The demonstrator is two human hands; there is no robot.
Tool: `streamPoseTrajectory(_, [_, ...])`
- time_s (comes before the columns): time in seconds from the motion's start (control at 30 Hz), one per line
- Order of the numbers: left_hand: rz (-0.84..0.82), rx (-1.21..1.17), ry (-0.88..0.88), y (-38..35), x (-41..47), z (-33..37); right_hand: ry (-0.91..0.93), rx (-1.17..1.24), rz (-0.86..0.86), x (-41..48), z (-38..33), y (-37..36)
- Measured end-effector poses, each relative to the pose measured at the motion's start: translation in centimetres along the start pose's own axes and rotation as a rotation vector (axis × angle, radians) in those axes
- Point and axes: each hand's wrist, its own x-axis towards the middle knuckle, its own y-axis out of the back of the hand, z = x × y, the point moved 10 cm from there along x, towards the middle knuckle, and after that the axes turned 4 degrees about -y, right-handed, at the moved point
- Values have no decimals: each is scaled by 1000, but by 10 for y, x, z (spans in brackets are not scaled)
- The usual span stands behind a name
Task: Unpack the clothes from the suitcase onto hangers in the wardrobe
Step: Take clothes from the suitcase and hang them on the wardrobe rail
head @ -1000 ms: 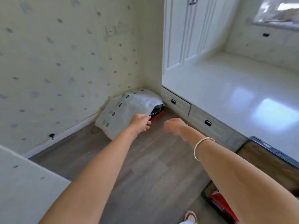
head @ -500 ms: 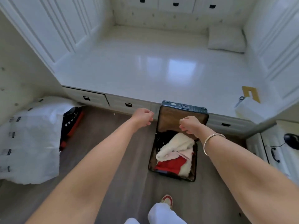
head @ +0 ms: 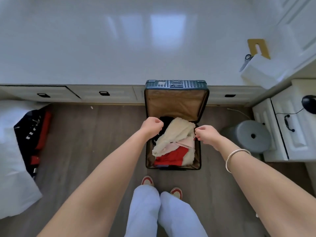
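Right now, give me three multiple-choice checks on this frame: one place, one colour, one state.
1. Where does the grey stool stand relative to the suitcase? A: to its left. B: to its right. C: inside it.
2. What colour is the topmost garment in the suitcase? A: cream. B: green. C: blue.
3. The suitcase is: A: shut. B: upside down. C: open, lid propped up.
Key: B, the stool sits right of it; A, a fluffy cream piece lies on top; C, its inside is exposed.
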Motion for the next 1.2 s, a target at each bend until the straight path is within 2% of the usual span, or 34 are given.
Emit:
streamPoseTrajectory(0.2, [-54,98,-30,-55,107,-60,-29,56,5,110,36,-42])
streamPoseTrajectory(0.37, [-63,156,38,-115,202,-138,-36,156,-14,209,78,-89])
streamPoseTrajectory(0.57, [-85,233,116,-170,276,-216,-93,406,87,294,129,-127])
streamPoseTrajectory(0.67, [-164,175,64,-196,293,-239,-109,643,-26,312,135,-160])
streamPoseTrajectory(0.73, [-204,44,4,-205,294,-234,-103,726,-69,314,131,-170])
streamPoseTrajectory(0.87, [-232,-82,-118,-200,279,-192,-112,748,22,303,123,-153])
streamPoseTrajectory(1.0, [-274,-137,-192,-190,245,-123,-118,754,73,264,95,-102])
streamPoseTrajectory(1.2, [-294,-194,-269,-154,191,-30,26,815,30,190,26,-29])
